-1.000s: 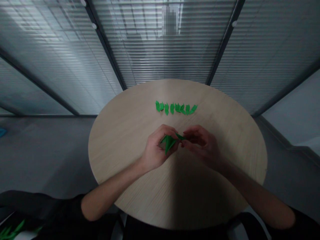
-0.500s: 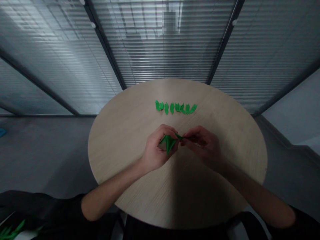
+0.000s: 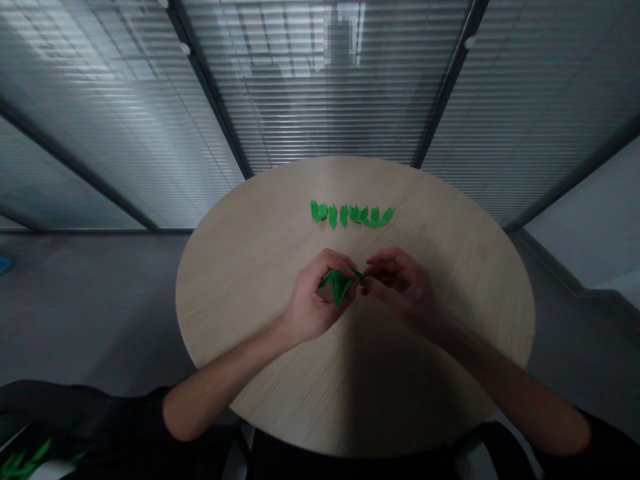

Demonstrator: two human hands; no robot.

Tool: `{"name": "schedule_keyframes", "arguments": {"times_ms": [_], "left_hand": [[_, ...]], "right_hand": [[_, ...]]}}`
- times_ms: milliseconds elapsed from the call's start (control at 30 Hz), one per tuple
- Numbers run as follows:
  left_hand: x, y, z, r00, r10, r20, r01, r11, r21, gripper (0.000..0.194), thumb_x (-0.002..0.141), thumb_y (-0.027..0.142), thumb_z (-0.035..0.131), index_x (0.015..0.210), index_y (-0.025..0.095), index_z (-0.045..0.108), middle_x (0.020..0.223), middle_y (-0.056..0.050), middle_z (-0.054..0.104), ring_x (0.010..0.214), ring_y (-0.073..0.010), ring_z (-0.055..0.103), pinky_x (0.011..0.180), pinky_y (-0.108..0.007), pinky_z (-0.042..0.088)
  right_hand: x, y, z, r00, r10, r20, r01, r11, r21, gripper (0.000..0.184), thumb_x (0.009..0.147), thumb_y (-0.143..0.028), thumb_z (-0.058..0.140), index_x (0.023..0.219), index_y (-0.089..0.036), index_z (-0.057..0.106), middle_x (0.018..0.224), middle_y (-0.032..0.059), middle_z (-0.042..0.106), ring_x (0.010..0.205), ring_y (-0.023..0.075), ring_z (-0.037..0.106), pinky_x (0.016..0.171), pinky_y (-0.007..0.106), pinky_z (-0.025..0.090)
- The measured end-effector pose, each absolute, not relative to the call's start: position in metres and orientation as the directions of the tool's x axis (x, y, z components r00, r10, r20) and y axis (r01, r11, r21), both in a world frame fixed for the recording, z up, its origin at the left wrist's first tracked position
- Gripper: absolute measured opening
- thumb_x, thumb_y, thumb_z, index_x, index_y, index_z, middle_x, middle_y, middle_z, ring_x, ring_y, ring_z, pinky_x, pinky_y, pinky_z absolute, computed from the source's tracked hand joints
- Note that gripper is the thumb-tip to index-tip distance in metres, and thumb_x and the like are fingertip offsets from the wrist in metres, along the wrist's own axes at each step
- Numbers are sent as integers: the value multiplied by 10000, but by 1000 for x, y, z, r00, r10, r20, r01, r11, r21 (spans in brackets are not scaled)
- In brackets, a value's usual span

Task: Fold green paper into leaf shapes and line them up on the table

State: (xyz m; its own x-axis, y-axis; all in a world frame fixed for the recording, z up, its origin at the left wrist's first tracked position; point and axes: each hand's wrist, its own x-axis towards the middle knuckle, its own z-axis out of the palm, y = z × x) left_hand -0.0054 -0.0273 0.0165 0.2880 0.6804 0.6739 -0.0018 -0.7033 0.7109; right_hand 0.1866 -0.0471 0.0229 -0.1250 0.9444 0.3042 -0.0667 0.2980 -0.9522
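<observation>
My left hand point(image 3: 314, 297) holds a folded green paper piece point(image 3: 339, 285), a pointed origami shape, above the middle of the round wooden table point(image 3: 250, 280). My right hand point(image 3: 399, 283) is close beside it, with its fingertips pinching the thin green flap that sticks out to the right. The fingers hide part of the paper. A row of several small folded green paper pieces point(image 3: 351, 215) lies on the table beyond my hands, out of reach of my fingers.
The table has a pale wood top with a curved edge all round. Slatted glass partitions point(image 3: 320, 100) stand behind it, above a grey floor point(image 3: 85, 313). Some green paper shapes point(image 3: 25, 453) sit at the lower left, beside my dark left sleeve point(image 3: 90, 413).
My right hand's fingers have shifted slightly up and apart at the flap. Less of the flap shows between my hands. The row of pieces has not moved.
</observation>
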Motion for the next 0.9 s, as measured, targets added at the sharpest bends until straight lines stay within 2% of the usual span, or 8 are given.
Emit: {"name": "schedule_keyframes", "arguments": {"times_ms": [100, 233, 367, 500, 600, 733, 900], "left_hand": [[-6, -27, 16, 273, 680, 680, 6, -708, 706, 164, 900, 92, 712, 965, 211, 620, 1003, -54, 675, 876, -153, 667, 745, -310, 534], [-7, -27, 15, 283, 689, 668, 5, -697, 717, 171, 902, 89, 708, 976, 212, 617, 1009, -52, 668, 868, -145, 659, 738, -302, 528], [-7, -26, 15, 272, 695, 665, -13, -689, 725, 176, 904, 84, 701, 979, 214, 609, 1012, -49, 664, 869, -140, 656, 742, -293, 531], [-7, -24, 19, 241, 700, 672, -25, -688, 725, 165, 909, 76, 684, 963, 211, 604, 991, -44, 663, 874, -138, 657, 753, -289, 533], [-8, -23, 19, 219, 710, 669, -17, -683, 730, 161, 907, 77, 683, 959, 209, 608, 990, -47, 667, 885, -144, 659, 759, -296, 533], [-9, -23, 18, 215, 713, 667, -6, -682, 731, 166, 894, 90, 705, 952, 215, 611, 1009, -47, 670, 887, -150, 662, 757, -303, 537], [-9, -24, 16, 222, 698, 681, 6, -699, 715, 183, 884, 74, 698, 959, 222, 620, 1009, -51, 675, 893, -157, 663, 762, -319, 538]], "right_hand": [[188, -46, 21, -197, 948, 249, -48, 245, -968, 165, 887, -330, 790, 912, -193, 702, 776, 5, 745, 665, 107, 724, 643, 206, 595], [189, -46, 21, -237, 942, 238, -34, 236, -971, 185, 929, -350, 750, 843, -187, 725, 701, 4, 735, 620, 102, 702, 611, 202, 575], [190, -46, 23, -234, 939, 253, -22, 256, -967, 178, 917, -355, 770, 847, -192, 750, 711, 11, 757, 626, 108, 714, 614, 208, 580], [194, -48, 25, -245, 936, 252, -2, 259, -966, 162, 872, -338, 814, 952, -200, 784, 812, 34, 801, 693, 131, 751, 665, 234, 608], [196, -49, 25, -231, 941, 247, -33, 246, -969, 177, 890, -349, 794, 981, -198, 781, 835, 41, 807, 693, 137, 753, 658, 242, 617], [195, -48, 26, -188, 950, 248, -68, 239, -969, 189, 916, -372, 764, 927, -184, 772, 779, 37, 785, 660, 133, 735, 625, 235, 612], [192, -47, 28, -177, 957, 232, -39, 228, -973, 189, 883, -364, 801, 843, -182, 764, 716, 25, 772, 601, 123, 723, 587, 222, 607]]}}
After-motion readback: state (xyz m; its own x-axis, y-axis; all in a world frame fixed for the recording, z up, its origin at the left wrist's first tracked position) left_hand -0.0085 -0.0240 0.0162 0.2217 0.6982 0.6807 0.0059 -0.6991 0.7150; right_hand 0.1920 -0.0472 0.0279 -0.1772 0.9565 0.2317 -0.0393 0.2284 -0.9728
